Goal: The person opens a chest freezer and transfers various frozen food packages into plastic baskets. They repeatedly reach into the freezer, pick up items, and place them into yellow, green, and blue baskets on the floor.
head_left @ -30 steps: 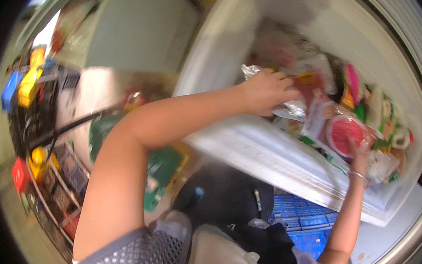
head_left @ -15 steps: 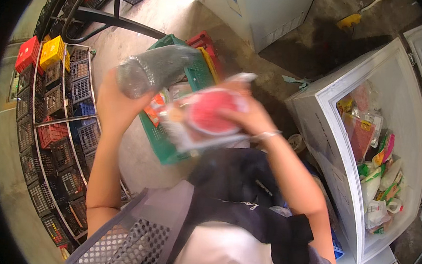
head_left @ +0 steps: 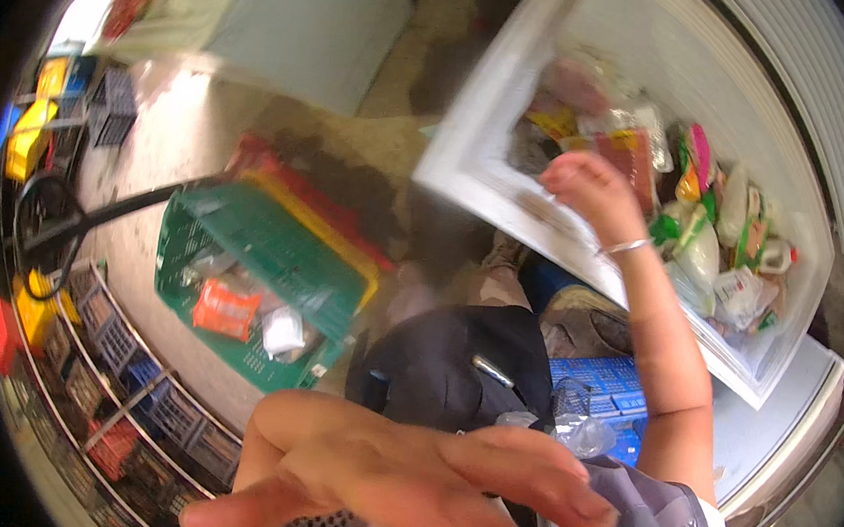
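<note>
Close up at the bottom, my left hand (head_left: 394, 472) has its fingers and thumb spread, with nothing in it. At the near rim of an open white chest freezer (head_left: 471, 162), my right hand (head_left: 598, 199) reaches out with loosely bent fingers, slightly blurred; I see nothing held in it. Beyond its fingers lie bagged goods in the freezer, among them a flat reddish package (head_left: 630, 161), a pink and yellow bag (head_left: 694, 162) and whitish bags (head_left: 699, 253). To the left, a green plastic crate (head_left: 275, 226) contains an orange packet (head_left: 225, 309) and a white packet (head_left: 282, 332).
A red and yellow crate edge (head_left: 320, 220) shows behind the green crate. Blue crates (head_left: 603, 380) stand beside my legs under the freezer's near side. Racks of dark crates (head_left: 131, 379) line the left, near a black bar with a looped handle (head_left: 48, 231). Another white cabinet (head_left: 312, 23) stands at the back.
The clear-wrapped grey roll and the red-and-white package have left my hands. My view has swung right toward the freezer; my right hand is now at its rim, my left close to my body.
</note>
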`<move>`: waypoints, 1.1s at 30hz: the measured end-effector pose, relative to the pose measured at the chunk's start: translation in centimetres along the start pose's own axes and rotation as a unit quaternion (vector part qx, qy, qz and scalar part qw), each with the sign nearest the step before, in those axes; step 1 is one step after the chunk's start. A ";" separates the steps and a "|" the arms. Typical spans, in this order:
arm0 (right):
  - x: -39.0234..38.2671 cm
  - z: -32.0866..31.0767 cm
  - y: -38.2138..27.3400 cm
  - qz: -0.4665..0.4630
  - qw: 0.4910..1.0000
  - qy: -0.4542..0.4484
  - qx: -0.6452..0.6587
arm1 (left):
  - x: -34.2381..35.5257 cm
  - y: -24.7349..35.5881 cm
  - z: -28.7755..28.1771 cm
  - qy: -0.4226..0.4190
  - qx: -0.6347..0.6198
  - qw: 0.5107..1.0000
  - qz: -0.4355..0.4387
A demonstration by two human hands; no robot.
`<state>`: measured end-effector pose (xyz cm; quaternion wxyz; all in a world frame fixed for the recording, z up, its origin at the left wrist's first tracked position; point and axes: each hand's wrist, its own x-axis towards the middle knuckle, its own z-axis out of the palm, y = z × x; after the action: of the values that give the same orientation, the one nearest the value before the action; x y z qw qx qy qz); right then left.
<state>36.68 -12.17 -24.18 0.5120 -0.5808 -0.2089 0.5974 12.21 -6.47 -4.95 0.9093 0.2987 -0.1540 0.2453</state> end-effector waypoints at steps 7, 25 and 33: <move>6.2 -28.7 8.3 0.083 0.950 0.290 -0.079 | 13.4 -14.1 -3.3 0.021 -0.141 0.988 0.064; 8.9 -31.8 18.4 0.160 0.778 -0.023 -0.607 | 27.0 -51.4 -44.6 -0.269 0.855 0.393 -0.203; 11.3 -32.3 18.8 0.199 0.740 -0.138 -0.627 | 23.6 -51.9 -46.9 -0.391 0.815 0.171 -0.391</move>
<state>61.30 -20.94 -53.17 -0.1330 -0.7099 -0.4846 0.4935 66.00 -5.51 -55.46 -0.0518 0.9487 -0.0649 -0.3050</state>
